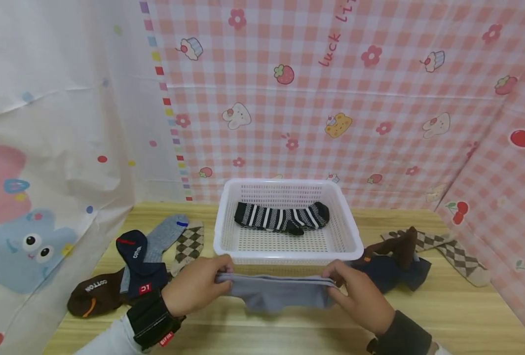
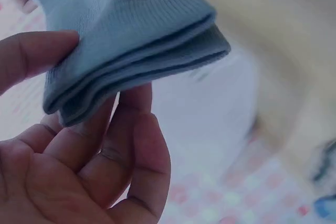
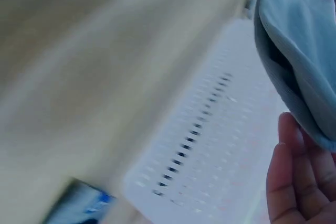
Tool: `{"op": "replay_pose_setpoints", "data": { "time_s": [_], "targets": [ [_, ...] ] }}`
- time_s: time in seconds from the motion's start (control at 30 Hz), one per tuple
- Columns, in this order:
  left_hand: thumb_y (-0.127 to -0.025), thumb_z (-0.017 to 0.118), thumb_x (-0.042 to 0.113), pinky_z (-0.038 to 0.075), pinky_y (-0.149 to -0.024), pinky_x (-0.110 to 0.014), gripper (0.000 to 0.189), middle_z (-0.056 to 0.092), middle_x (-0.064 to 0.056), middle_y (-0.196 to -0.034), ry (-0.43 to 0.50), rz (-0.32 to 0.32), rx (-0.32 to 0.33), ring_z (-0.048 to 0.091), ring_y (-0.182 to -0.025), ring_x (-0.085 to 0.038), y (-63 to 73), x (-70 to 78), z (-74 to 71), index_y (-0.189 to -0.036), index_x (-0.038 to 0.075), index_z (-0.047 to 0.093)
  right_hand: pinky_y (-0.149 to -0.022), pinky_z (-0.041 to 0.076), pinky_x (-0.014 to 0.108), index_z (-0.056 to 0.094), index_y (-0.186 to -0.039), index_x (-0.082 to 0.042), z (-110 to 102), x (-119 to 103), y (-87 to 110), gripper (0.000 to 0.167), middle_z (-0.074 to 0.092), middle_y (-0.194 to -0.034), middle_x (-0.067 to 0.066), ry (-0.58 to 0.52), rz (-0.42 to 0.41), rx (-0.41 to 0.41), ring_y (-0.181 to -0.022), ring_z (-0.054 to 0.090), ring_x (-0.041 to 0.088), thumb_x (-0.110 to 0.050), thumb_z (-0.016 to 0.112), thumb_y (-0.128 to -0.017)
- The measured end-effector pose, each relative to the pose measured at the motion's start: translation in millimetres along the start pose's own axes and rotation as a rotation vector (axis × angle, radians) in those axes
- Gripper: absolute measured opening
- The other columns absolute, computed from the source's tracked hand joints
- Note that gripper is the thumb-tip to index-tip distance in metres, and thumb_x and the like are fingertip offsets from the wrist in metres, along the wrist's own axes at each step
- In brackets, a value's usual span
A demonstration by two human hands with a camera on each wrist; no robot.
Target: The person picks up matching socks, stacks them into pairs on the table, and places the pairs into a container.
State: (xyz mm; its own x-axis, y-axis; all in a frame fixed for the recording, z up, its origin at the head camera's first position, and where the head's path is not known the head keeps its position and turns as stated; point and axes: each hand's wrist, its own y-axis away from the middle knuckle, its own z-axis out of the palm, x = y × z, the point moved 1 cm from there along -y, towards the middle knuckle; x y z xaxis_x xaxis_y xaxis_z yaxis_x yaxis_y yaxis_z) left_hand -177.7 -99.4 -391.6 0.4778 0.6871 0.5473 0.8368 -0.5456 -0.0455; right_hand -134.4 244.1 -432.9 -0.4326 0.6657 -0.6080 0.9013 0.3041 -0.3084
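Observation:
A pair of grey-blue socks (image 1: 280,293), one laid over the other, stretches between my two hands in front of the basket. My left hand (image 1: 198,286) pinches the ribbed cuffs; in the left wrist view the thumb presses on top of the stacked socks (image 2: 126,30) with fingers beneath. At the other end, my right hand (image 1: 362,298) holds the socks between thumb and fingers. The right wrist view shows that end's two layers slightly parted above the fingers (image 3: 302,174). Behind them, a white plastic basket (image 1: 289,255) contains black-and-white striped socks (image 1: 282,218).
Left of the basket lie a navy sock (image 1: 144,278), a grey sock (image 1: 167,236), a checkered sock (image 1: 190,246) and a brown sock (image 1: 95,296). To the right are a navy sock (image 1: 380,271), a brown sock (image 1: 404,249) and checkered socks (image 1: 464,261). Patterned cloth (image 1: 262,133) hangs behind.

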Motion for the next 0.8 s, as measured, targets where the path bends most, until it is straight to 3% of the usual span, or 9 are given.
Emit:
{"op": "replay_pose_setpoints", "data": {
  "time_s": [0.13, 0.27, 0.4, 0.5, 0.6, 0.67, 0.73, 0.8],
  "targets": [
    [-0.094, 0.069, 0.017, 0.033, -0.054, -0.022, 0.008, 0.045, 0.008, -0.066, -0.017, 0.006, 0.086, 0.040, -0.057, -0.006, -13.7, 15.5, -28.5, -0.097, 0.019, 0.062, -0.072, 0.054, 0.024, 0.063, -0.110, -0.014, -20, -6, -18.4, 0.024, 0.072, -0.098, -0.003, -0.064, 0.007, 0.088, -0.085, 0.062, -0.003, 0.001, 0.068, -0.092],
    [-0.098, 0.066, 0.019, 0.037, -0.059, -0.026, 0.008, 0.051, 0.002, -0.075, 0.054, 0.019, 0.179, 0.045, -0.064, -0.012, -32.8, 21.7, -50.3, -0.105, 0.017, 0.062, -0.072, 0.055, 0.022, 0.061, -0.120, -0.005, -40, -13, -42.7, 0.024, 0.070, -0.113, 0.012, -0.140, 0.061, 0.152, -0.091, 0.065, -0.001, 0.000, 0.063, -0.096],
    [-0.101, 0.062, 0.019, 0.038, -0.063, -0.030, 0.015, 0.049, -0.003, -0.079, 0.149, 0.023, 0.281, 0.045, -0.068, -0.017, -58.1, 21.4, -62.3, -0.115, 0.014, 0.062, -0.074, 0.054, 0.019, 0.061, -0.121, -0.002, -54, -16, -71.4, 0.022, 0.066, -0.116, 0.016, -0.170, 0.094, 0.230, -0.090, 0.064, -0.001, -0.007, 0.060, -0.100],
    [-0.101, 0.060, 0.020, 0.040, -0.067, -0.032, 0.024, 0.050, -0.006, -0.084, 0.208, -0.010, 0.345, 0.047, -0.072, -0.020, -78.1, 19.1, -66.0, -0.124, 0.013, 0.061, -0.075, 0.053, 0.020, 0.060, -0.123, -0.001, -62, -16, -93.6, 0.024, 0.065, -0.119, 0.017, -0.170, 0.115, 0.279, -0.092, 0.063, 0.007, -0.012, 0.059, -0.102],
    [-0.101, 0.058, 0.021, 0.045, -0.079, -0.038, 0.030, 0.060, -0.012, -0.105, 0.277, -0.071, 0.376, 0.055, -0.088, -0.026, -99.8, 15.5, -67.5, -0.130, 0.012, 0.059, -0.079, 0.053, 0.026, 0.060, -0.126, -0.002, -66, -13, -116.2, 0.027, 0.065, -0.120, 0.018, -0.158, 0.163, 0.313, -0.097, 0.063, 0.017, -0.016, 0.057, -0.103],
    [-0.101, 0.058, 0.020, 0.048, -0.096, -0.043, 0.033, 0.060, -0.014, -0.133, 0.335, -0.112, 0.386, 0.058, -0.114, -0.029, -116.4, 12.4, -66.7, -0.133, 0.009, 0.058, -0.083, 0.052, 0.032, 0.060, -0.127, -0.003, -66, -8, -132.2, 0.028, 0.065, -0.122, 0.018, -0.175, 0.209, 0.326, -0.102, 0.062, 0.023, -0.017, 0.056, -0.103],
    [-0.100, 0.058, 0.019, 0.041, -0.112, -0.046, 0.036, 0.048, -0.013, -0.154, 0.374, -0.146, 0.392, 0.048, -0.139, -0.030, -134.0, 7.8, -64.2, -0.134, 0.007, 0.057, -0.085, 0.051, 0.037, 0.059, -0.127, -0.002, -64, -1, -146.9, 0.028, 0.064, -0.123, 0.019, -0.201, 0.259, 0.340, -0.104, 0.061, 0.027, -0.017, 0.055, -0.103],
    [-0.099, 0.057, 0.016, 0.033, -0.120, -0.046, 0.037, 0.037, -0.011, -0.163, 0.384, -0.176, 0.392, 0.036, -0.150, -0.029, -150.6, 1.7, -60.0, -0.135, 0.004, 0.055, -0.088, 0.050, 0.040, 0.059, -0.127, -0.002, -60, 8, -159.9, 0.028, 0.063, -0.124, 0.020, -0.232, 0.312, 0.334, -0.106, 0.060, 0.029, -0.017, 0.054, -0.104]
  ]
}}
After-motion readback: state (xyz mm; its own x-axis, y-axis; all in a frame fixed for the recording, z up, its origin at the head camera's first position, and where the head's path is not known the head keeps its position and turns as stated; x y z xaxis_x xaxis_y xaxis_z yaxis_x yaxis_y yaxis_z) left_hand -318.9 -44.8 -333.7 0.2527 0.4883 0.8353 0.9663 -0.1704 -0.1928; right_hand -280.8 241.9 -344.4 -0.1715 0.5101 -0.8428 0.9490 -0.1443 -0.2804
